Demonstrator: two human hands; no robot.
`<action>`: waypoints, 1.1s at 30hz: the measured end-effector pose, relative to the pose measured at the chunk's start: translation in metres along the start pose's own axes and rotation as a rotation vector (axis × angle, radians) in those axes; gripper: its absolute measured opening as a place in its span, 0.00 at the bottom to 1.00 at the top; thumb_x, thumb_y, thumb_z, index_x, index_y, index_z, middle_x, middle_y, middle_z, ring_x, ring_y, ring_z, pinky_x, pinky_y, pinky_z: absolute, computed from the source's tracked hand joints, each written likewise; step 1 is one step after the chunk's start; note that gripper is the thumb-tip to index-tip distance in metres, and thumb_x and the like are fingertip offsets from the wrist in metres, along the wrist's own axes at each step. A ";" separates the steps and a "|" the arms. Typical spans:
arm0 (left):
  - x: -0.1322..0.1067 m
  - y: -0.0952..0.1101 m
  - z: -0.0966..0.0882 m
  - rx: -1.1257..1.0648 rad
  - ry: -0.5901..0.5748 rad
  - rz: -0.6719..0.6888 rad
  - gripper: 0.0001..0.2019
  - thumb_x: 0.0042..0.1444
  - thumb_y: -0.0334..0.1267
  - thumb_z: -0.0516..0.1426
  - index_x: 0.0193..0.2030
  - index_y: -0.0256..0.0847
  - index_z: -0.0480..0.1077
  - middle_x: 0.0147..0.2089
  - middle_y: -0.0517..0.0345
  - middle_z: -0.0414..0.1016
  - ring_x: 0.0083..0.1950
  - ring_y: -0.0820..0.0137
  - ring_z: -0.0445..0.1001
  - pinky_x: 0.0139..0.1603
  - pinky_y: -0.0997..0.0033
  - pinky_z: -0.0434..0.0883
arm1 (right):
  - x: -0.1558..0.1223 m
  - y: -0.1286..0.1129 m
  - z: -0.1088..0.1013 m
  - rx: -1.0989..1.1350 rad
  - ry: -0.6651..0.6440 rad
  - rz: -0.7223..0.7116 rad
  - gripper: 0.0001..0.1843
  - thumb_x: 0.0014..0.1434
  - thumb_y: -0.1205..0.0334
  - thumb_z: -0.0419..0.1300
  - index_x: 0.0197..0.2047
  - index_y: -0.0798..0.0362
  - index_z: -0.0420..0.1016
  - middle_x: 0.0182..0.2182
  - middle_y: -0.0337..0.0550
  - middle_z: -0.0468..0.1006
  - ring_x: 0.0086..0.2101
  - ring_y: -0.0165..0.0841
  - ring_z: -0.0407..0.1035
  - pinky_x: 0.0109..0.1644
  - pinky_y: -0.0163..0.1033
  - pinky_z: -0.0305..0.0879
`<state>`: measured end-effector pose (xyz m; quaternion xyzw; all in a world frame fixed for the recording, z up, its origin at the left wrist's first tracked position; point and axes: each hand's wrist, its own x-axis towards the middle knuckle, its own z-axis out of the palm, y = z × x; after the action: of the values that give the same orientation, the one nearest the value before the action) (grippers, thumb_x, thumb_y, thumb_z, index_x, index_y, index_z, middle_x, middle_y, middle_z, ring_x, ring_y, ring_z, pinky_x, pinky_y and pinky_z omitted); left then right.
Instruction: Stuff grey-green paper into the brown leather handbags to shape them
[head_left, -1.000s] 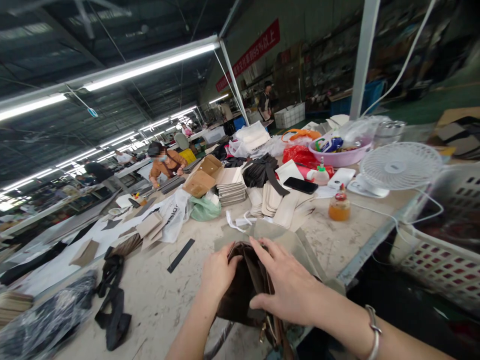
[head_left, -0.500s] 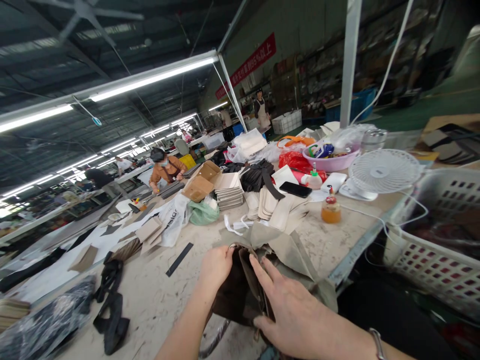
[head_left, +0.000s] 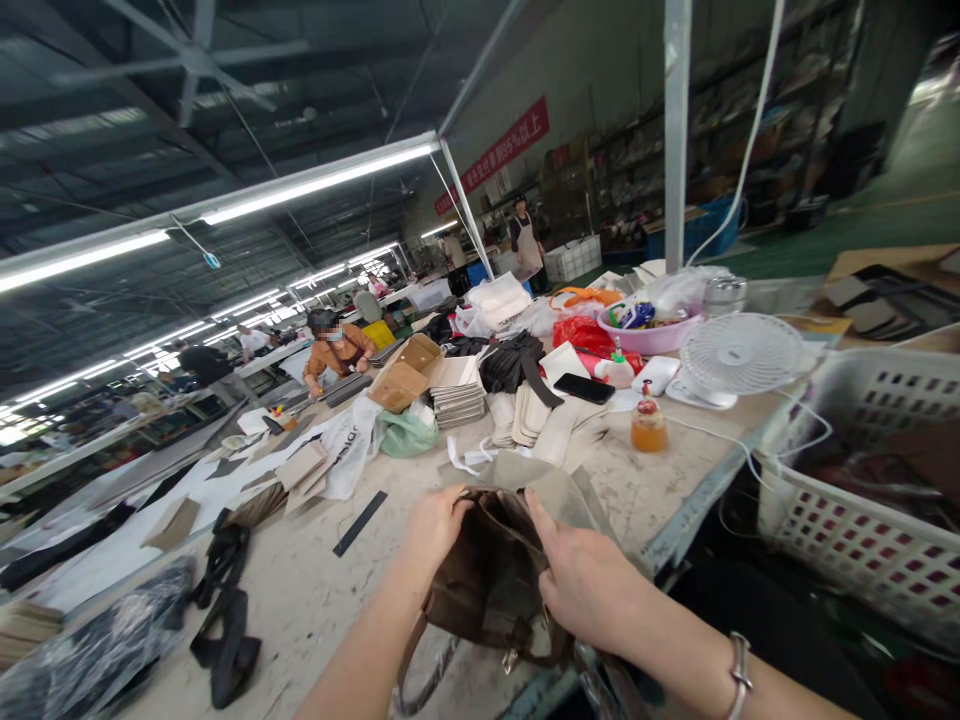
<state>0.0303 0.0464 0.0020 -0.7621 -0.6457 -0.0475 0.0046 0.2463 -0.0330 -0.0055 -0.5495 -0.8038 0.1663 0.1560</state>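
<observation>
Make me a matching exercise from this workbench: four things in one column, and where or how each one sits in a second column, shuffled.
1. brown bag
2. white fan
3. black phone
4. orange bottle

A. next to the white basket
B. lying flat, screen dark
C. held between the left hand and the right hand
D. standing upright, with a red top

Pairs: 1-C, 2-A, 3-B, 4-D
</observation>
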 end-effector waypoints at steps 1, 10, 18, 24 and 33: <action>0.001 0.000 0.000 0.010 0.001 0.000 0.12 0.61 0.40 0.51 0.43 0.43 0.75 0.42 0.54 0.79 0.44 0.65 0.75 0.45 0.70 0.66 | -0.001 0.000 0.000 -0.006 0.005 0.012 0.43 0.52 0.69 0.49 0.69 0.64 0.39 0.41 0.58 0.77 0.38 0.45 0.73 0.41 0.45 0.67; 0.004 -0.001 0.003 0.091 0.016 0.017 0.14 0.62 0.39 0.49 0.35 0.38 0.74 0.35 0.49 0.78 0.39 0.62 0.76 0.38 0.70 0.65 | -0.010 0.010 0.007 0.041 -0.043 0.053 0.42 0.53 0.58 0.58 0.67 0.63 0.48 0.40 0.59 0.78 0.41 0.49 0.73 0.43 0.46 0.66; -0.022 -0.003 -0.020 0.118 0.018 -0.019 0.16 0.63 0.40 0.47 0.35 0.38 0.74 0.34 0.47 0.78 0.39 0.62 0.76 0.38 0.68 0.64 | 0.000 0.026 -0.003 -0.004 0.077 -0.026 0.23 0.57 0.61 0.55 0.57 0.47 0.66 0.37 0.47 0.79 0.39 0.42 0.74 0.39 0.40 0.63; -0.059 -0.020 -0.039 0.098 -0.071 -0.079 0.17 0.61 0.39 0.47 0.31 0.37 0.75 0.33 0.46 0.78 0.38 0.59 0.77 0.37 0.66 0.66 | 0.042 0.033 -0.017 0.113 0.121 -0.209 0.13 0.58 0.58 0.57 0.46 0.44 0.75 0.38 0.41 0.79 0.40 0.38 0.72 0.40 0.37 0.60; -0.087 -0.022 -0.027 -0.044 -0.025 0.025 0.41 0.44 0.44 0.65 0.65 0.46 0.55 0.67 0.46 0.56 0.65 0.53 0.58 0.62 0.53 0.59 | 0.092 0.042 0.022 0.199 0.072 -0.292 0.08 0.52 0.55 0.64 0.30 0.51 0.76 0.25 0.36 0.75 0.29 0.31 0.67 0.30 0.33 0.55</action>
<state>-0.0076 -0.0374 0.0206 -0.7705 -0.6350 -0.0522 -0.0194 0.2393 0.0655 -0.0370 -0.4145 -0.8484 0.2011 0.2608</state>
